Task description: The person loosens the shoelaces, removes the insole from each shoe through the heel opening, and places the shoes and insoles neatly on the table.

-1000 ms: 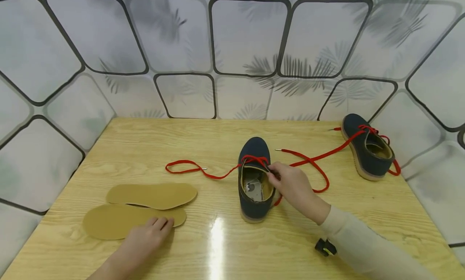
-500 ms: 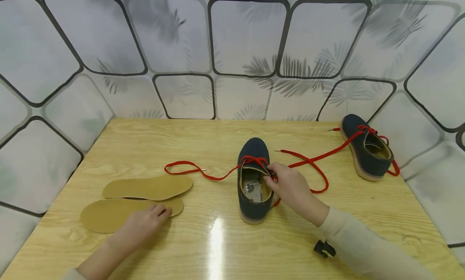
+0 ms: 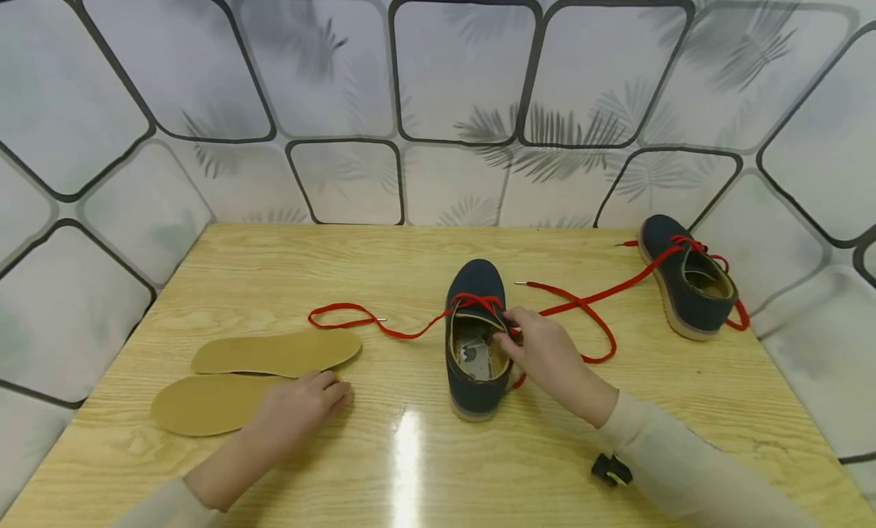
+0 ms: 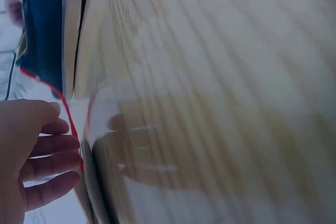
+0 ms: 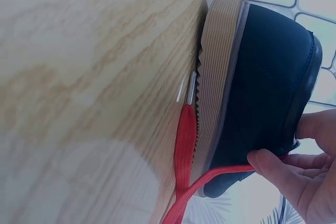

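A navy shoe (image 3: pixel 477 338) with red laces stands mid-table, its opening facing up. My right hand (image 3: pixel 550 357) pinches the shoe's right collar edge; in the right wrist view, the thumb presses outside the navy upper (image 5: pixel 262 82), beside the red lace (image 5: pixel 226 170). Two tan insoles lie side by side at the left, the far insole (image 3: pixel 274 351) and the near insole (image 3: pixel 201 406). My left hand (image 3: pixel 301 406) is over the near insole's right end, hiding it. In the left wrist view, the left hand's fingers (image 4: pixel 58 161) are relaxed beside the insole edges.
A second navy shoe (image 3: pixel 691 284) with red laces stands at the back right. Its loose red lace (image 3: pixel 609 291) stretches toward the first shoe. Another red lace (image 3: pixel 411 335) trails left. A small black object (image 3: pixel 611 469) lies beside the right sleeve. A patterned wall (image 3: pixel 465 71) borders the table.
Both insoles have slid slightly away from the person and left, under the left hand. That hand has since moved right and forward, its fingers loosening. The right hand keeps its pinch on the shoe.
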